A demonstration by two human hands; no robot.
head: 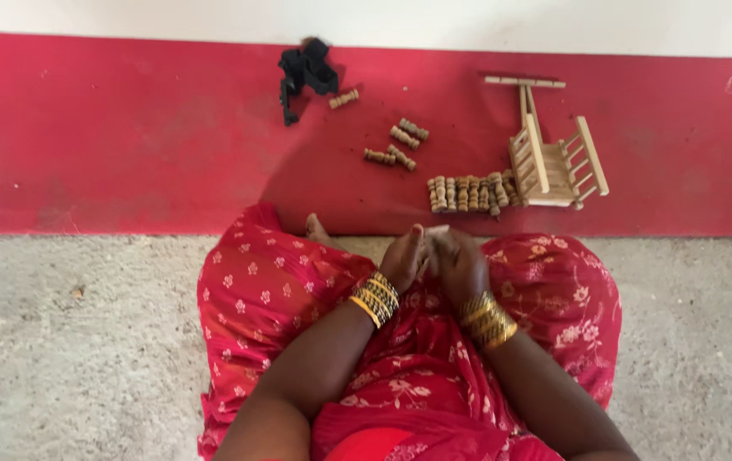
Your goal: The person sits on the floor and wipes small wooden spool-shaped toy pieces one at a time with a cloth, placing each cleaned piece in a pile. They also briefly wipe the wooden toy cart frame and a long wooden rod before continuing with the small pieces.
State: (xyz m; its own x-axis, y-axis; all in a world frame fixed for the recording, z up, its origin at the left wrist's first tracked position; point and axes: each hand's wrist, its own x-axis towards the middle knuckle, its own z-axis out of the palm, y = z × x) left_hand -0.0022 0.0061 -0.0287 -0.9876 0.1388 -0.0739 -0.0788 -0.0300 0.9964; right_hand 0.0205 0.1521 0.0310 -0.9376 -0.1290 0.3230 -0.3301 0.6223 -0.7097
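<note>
Above the red mat (127, 137), left hand (403, 259) and right hand (460, 265) press together, grip unclear.

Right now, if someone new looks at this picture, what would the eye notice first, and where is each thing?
First comes the red mat across the top, against the grey floor. At bottom centre, the left hand and right hand, both with gold bangles, meet over a red flowered garment. On the mat's right stands a small wooden stick frame, beside a row of ridged wooden pieces.
</note>
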